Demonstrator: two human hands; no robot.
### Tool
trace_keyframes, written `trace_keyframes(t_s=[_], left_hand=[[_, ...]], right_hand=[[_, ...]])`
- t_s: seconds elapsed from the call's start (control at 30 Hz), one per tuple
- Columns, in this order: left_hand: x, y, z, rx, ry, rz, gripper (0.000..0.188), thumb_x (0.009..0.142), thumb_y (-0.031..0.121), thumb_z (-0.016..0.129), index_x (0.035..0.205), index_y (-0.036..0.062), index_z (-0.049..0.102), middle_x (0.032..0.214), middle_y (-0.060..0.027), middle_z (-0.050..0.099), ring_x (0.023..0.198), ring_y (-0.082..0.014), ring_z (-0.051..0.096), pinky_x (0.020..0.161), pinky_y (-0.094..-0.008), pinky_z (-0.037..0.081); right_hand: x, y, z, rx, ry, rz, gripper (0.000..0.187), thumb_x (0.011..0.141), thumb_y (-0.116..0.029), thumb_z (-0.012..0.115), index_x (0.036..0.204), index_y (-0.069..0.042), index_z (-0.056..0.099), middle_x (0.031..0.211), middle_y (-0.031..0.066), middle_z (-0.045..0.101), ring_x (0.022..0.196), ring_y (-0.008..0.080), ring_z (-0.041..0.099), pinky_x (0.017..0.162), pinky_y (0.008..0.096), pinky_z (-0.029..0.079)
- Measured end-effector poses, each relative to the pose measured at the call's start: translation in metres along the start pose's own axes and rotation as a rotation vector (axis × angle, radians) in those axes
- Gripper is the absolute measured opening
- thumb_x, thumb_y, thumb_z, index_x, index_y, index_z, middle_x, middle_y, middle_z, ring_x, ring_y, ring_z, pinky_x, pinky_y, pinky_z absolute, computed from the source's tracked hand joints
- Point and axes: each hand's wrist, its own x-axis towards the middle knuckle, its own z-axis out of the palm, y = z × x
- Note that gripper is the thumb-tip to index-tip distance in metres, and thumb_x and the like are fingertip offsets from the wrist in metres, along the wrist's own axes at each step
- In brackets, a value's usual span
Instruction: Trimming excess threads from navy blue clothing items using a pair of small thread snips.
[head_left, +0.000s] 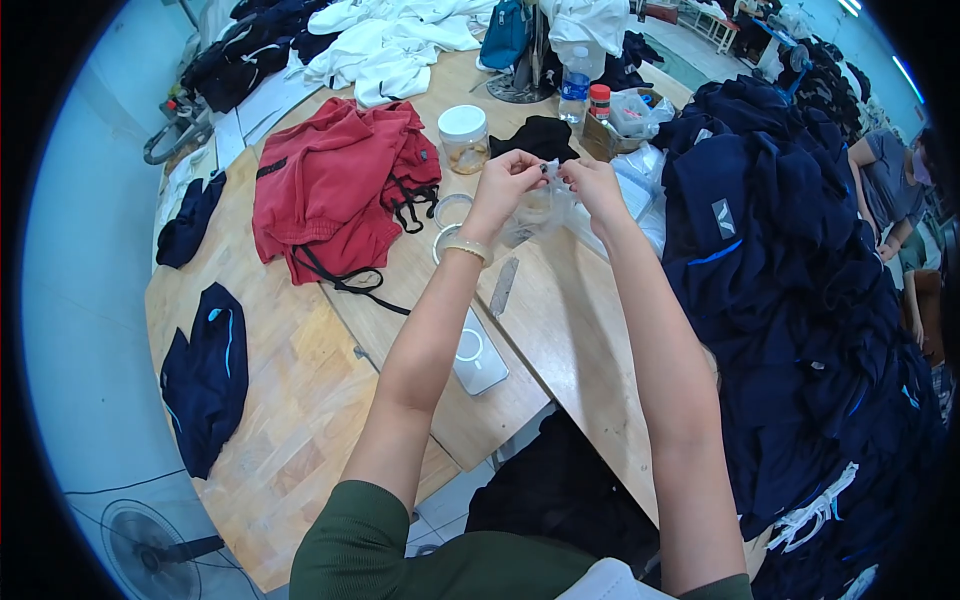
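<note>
Both arms reach forward over the wooden table (580, 340). My left hand (513, 183) is closed, its fingertips pinching the gathered top of a clear plastic bag (533, 222). Close beside it, my right hand (596, 190) pinches the same top from the other side. The bag hangs below the fingers; what it contains is too blurred to name. Just left of the bag lie two ring-shaped rolls, an upper roll (453, 209) and a lower roll (437, 244), the lower one partly behind my left wrist. Beyond my left hand stands a clear jar with a white lid (463, 125).
A red garment (340, 185) with black straps lies left. Dark navy garments (770, 270) heap along the right. Farther back are a black cloth (535, 137), a water bottle (575, 88) and a red-capped container (599, 103). A white phone-like slab (485, 372) lies near my left forearm.
</note>
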Motion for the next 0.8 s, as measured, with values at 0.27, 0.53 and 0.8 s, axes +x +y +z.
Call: trace_keyframes(t_s=[0.27, 0.53, 0.8], left_hand=[[-0.006, 0.013, 0.007, -0.128, 0.057, -0.039, 0.012, 0.087, 0.005, 0.058, 0.099, 0.0010, 0.057, 0.089, -0.0070, 0.065, 0.076, -0.0097, 0.063, 0.071, -0.0210, 0.053], [-0.008, 0.008, 0.009, 0.129, 0.055, 0.064, 0.017, 0.089, 0.008, 0.056, 0.104, 0.0021, 0.062, 0.093, -0.0064, 0.065, 0.077, -0.0104, 0.063, 0.067, -0.0207, 0.051], [-0.014, -0.039, -0.043, 0.406, 0.444, -0.082, 0.037, 0.093, 0.029, 0.047, 0.116, 0.0013, 0.057, 0.098, -0.0107, 0.062, 0.077, -0.0161, 0.064, 0.064, -0.0255, 0.052]], right_hand=[[0.002, 0.004, -0.005, -0.083, -0.049, -0.024, 0.018, 0.078, -0.016, 0.059, 0.081, 0.000, 0.067, 0.078, 0.0040, 0.062, 0.072, 0.0116, 0.050, 0.065, 0.0256, 0.039], [0.008, 0.013, -0.011, -0.268, 0.074, -0.174, 0.017, 0.081, -0.015, 0.058, 0.084, -0.001, 0.066, 0.077, 0.0054, 0.062, 0.067, 0.0114, 0.054, 0.062, 0.0265, 0.041], [0.001, 0.023, -0.026, -0.077, 0.068, 0.237, 0.034, 0.090, -0.026, 0.046, 0.112, -0.002, 0.055, 0.107, 0.0110, 0.057, 0.081, 0.0228, 0.059, 0.066, 0.0370, 0.049]])
